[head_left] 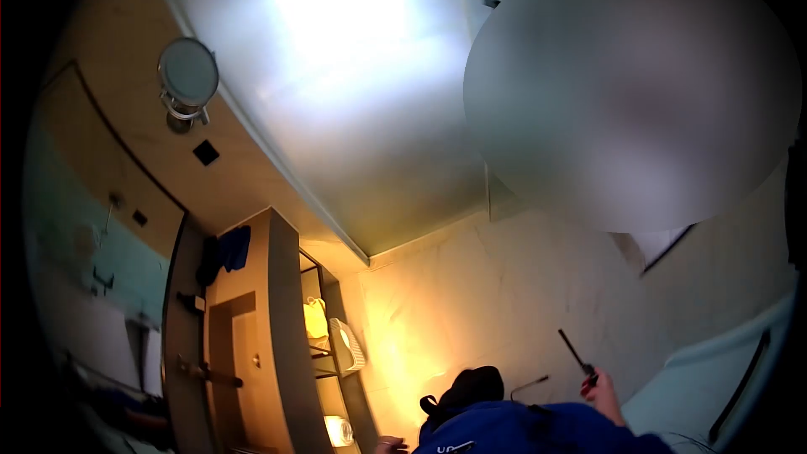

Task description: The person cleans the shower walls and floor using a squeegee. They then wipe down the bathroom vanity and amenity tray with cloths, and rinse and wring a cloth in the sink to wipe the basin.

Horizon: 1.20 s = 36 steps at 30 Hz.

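Observation:
My right hand [603, 393] is closed around the near end of a thin black rod [573, 347]. The rod points up and to the left; its exact kind does not show. At the bottom edge, only part of my left hand [392, 446] is visible, and its fingers are too cut off to read. Between the hands are my blue top [530, 427] with white lettering and a rounded black item [475, 387] with a loop. Just left of my right hand is a thin bent dark piece [530, 387] with an angled end.
To the left is a vanity counter [273, 311] with a basin and tap, beside a large mirror [109, 244]. A round mirror [188, 71] is on the wall. Shelves hold yellow cloth [315, 318] and a white basket [347, 346]. A blurred patch covers the upper right.

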### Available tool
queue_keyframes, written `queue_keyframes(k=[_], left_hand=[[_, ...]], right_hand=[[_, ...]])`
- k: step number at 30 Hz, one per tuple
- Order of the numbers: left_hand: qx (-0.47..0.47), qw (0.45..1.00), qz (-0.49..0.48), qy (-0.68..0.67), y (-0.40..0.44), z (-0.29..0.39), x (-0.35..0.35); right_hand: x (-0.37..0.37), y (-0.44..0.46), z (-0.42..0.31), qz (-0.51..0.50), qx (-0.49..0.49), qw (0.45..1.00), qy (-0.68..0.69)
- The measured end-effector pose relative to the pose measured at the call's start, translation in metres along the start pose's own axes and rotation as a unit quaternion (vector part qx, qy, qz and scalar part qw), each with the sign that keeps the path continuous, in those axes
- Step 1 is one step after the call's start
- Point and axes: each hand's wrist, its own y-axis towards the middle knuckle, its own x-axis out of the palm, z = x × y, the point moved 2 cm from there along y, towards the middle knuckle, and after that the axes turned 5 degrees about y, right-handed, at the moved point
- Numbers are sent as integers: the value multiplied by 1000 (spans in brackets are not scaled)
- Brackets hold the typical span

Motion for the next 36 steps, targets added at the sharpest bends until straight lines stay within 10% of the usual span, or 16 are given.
queue_keyframes(k=[4, 18, 25, 36], left_hand=[[-126, 983, 39, 129, 64, 73, 53], [149, 924, -34, 350, 135, 552, 476], [219, 907, -98, 347, 136, 594, 598], [40, 881, 20, 470, 214, 514, 766]], right_hand=[[78, 19, -69, -25, -4, 1000, 9], [315, -47, -370, 20, -309, 951, -19], [331, -30, -465, 22, -299, 950, 82], [282, 187, -756, 141, -238, 945, 174]])
